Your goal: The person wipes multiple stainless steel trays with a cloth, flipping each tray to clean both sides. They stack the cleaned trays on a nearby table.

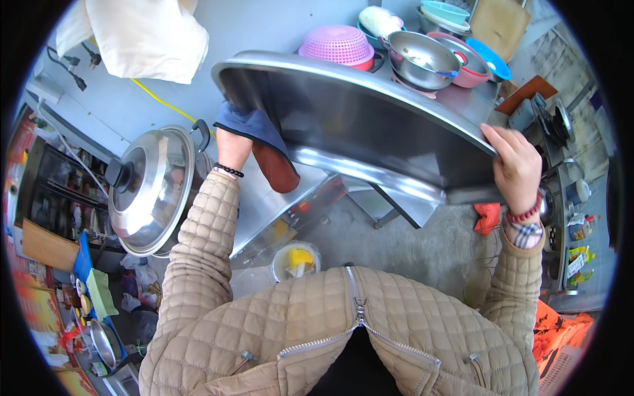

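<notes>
A large rectangular stainless steel tray [356, 119] is held up and tilted in front of me, its hollow inner side facing me. My right hand [517, 163] grips the rim at its right end, thumb and fingers around the edge. At the left end, my left hand [234, 146] holds a blue and reddish-brown cloth [275, 163] against the tray. The cloth hides most of the fingers, and part of it hangs down. Below the tray, a stainless steel tabletop [277, 198] shows in part. Left of my left forearm stands a big steel pot with a domed lid [153, 190].
Behind the tray are a pink colander [337, 44], a steel two-handled pan [423, 59] and several basins. A lined bucket [296, 262] with something yellow stands on the concrete floor [396, 237]. White cloth [148, 39] hangs at upper left. A shelf [564, 222] lines the right side.
</notes>
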Available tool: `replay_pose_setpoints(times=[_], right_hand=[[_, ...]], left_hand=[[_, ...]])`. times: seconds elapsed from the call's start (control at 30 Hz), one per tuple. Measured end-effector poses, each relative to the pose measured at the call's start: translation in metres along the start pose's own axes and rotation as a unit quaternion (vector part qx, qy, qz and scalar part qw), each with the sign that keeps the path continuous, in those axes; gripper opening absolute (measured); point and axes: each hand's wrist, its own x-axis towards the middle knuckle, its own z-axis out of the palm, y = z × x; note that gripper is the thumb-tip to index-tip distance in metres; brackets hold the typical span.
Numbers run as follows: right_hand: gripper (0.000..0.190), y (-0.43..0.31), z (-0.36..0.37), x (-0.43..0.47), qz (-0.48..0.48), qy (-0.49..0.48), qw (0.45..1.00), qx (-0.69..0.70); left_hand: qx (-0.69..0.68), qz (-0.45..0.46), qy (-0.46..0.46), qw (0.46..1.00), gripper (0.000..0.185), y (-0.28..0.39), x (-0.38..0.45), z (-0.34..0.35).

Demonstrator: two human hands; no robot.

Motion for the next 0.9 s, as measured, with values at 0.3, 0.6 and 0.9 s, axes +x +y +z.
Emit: replay_pose_setpoints(times=[0.3,0.6,0.9], right_hand=[[0.035,-0.037,0.062,0.009,-0.046,-0.013,0.998,-0.036],[0.039,-0.031,0.075,0.013,-0.027,-0.026,0.999,-0.020],[0.035,-0.016,0.086,0.021,0.020,-0.015,1.000,-0.010]], left_hand=[[0.171,0.169,0.087,0.967,0.024,0.014,0.000,-0.021],[0.388,0.296,0.040,0.872,0.021,0.062,0.005,0.002],[-0.067,0.126,0.054,0.988,0.021,0.052,-0.031,0.033]])
